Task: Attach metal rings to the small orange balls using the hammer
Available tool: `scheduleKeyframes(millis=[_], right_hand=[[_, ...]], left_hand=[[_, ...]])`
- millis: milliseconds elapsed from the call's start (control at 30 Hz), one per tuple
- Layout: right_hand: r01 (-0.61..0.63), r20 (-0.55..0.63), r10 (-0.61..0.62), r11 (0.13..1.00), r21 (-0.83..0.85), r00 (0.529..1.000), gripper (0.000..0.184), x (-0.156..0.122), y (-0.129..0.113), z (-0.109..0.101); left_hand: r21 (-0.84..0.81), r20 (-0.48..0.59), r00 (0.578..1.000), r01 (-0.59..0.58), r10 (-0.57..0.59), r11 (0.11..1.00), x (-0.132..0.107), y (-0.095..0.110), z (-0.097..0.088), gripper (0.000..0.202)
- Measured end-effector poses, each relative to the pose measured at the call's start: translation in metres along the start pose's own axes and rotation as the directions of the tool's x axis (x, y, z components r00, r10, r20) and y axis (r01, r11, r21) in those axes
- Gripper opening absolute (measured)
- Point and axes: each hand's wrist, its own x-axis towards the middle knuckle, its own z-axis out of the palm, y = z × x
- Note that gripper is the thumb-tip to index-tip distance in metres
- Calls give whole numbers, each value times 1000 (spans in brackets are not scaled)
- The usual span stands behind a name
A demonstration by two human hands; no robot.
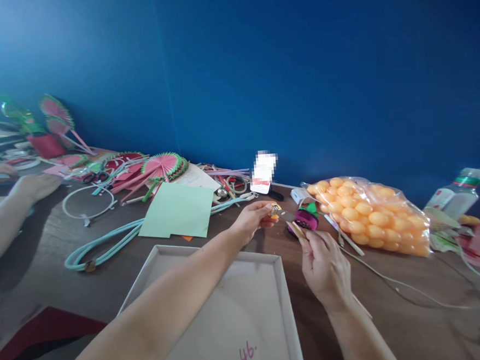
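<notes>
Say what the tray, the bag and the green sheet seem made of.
Tray: likely cardboard, matte white; thin folded walls, pen marks on its floor.
Bag: clear glossy plastic film; it crinkles and shines, and orange balls show through.
Green sheet: probably paper or thin card; matte, flat, cut edges.

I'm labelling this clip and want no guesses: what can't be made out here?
Head view:
- Small orange-and-silver piece in the left hand: too small, partly covered by fingertips.
- Thin wooden sticks in the right hand: partly hidden by its fingers.
- White upright card: pixelated.
- Pink handwriting in the white cardboard tray: cut by the bottom edge.
</notes>
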Motion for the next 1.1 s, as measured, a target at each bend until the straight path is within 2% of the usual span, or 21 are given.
scheduleKeyframes(millis=[133, 267, 433, 600, 767, 900, 1000, 1100], right_hand=[[1, -27, -1, 1000, 4, 1000, 24, 1, 0, -2], [8, 19, -8, 1000, -8, 1000, 24, 1, -1, -1], [15, -33, -14, 999, 34, 999, 26, 0, -2, -3], [24, 11, -24, 999, 25, 1000, 26, 1, -3, -2], [16, -24, -15, 998, 53, 1000, 27, 1, -3, -2], [16, 6, -16, 1000, 12, 1000, 25, 1, -3, -1], [21, -17, -21, 999, 27, 1000, 27, 1, -3, -1], [16, -15, -15, 1000, 23, 1000, 26, 1, -4, 0]], left_hand=[[4, -14, 1000, 1, -1, 1000, 0, 0, 0, 29], [-1, -14, 1000, -8, 8, 1000, 0, 0, -1, 31], [12, -51, 999, 0, 0, 1000, 2, -2, -1, 31], [-23, -32, 999, -1, 1, 1000, 1, -2, 0, 29], [-41, -93, 995, 16, -20, 999, 1, -2, 1, 26], [-62, -78, 997, 16, -21, 998, 2, -1, 1, 25], [-56, -110, 994, 14, -21, 998, 2, -1, 1, 24], [-54, -93, 996, 10, -15, 998, 2, -2, 1, 25]])
